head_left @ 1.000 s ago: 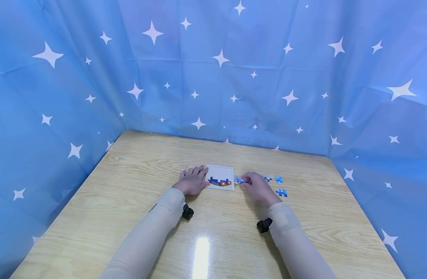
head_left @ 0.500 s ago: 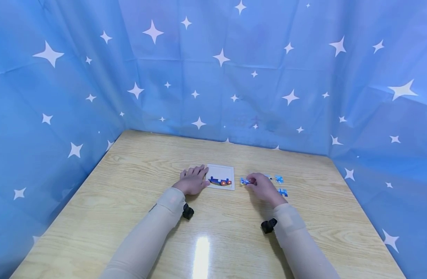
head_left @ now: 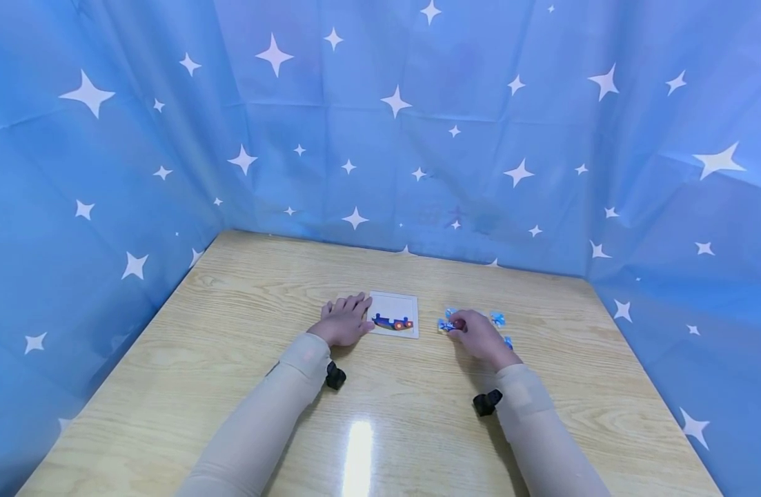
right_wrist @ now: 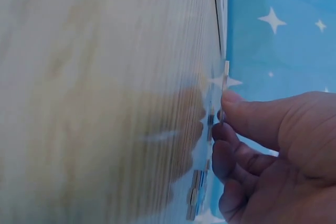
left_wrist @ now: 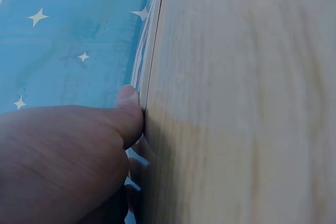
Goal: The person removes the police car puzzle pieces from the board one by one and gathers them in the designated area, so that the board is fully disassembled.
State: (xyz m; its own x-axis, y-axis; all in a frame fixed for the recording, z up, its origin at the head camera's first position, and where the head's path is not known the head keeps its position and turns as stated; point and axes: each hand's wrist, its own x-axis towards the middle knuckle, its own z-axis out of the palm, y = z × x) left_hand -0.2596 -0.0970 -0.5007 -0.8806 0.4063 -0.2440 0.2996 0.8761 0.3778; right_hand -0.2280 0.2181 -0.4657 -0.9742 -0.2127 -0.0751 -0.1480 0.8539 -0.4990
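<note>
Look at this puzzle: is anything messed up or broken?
Nothing stands out as spilled or broken. The jigsaw tray is only partly filled, and loose jigsaw pieces lie to its right, but that just looks unfinished, not odd.

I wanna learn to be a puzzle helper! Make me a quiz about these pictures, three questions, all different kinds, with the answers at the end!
1. Fill the gap: The left hand touches the edge of the puzzle board, and the ____ hand pinches a puzzle piece.

2. True or false: Pieces fill the whole board, top to bottom.

3. Pick one: What shape is all over the blue curtain behind the table?
A. Hearts
B. Moons
C. Stars

Key:
1. Right: the right hand has the piece between thumb and fingers.
2. False: the board's upper part is bare white.
3. C: white stars.
</note>
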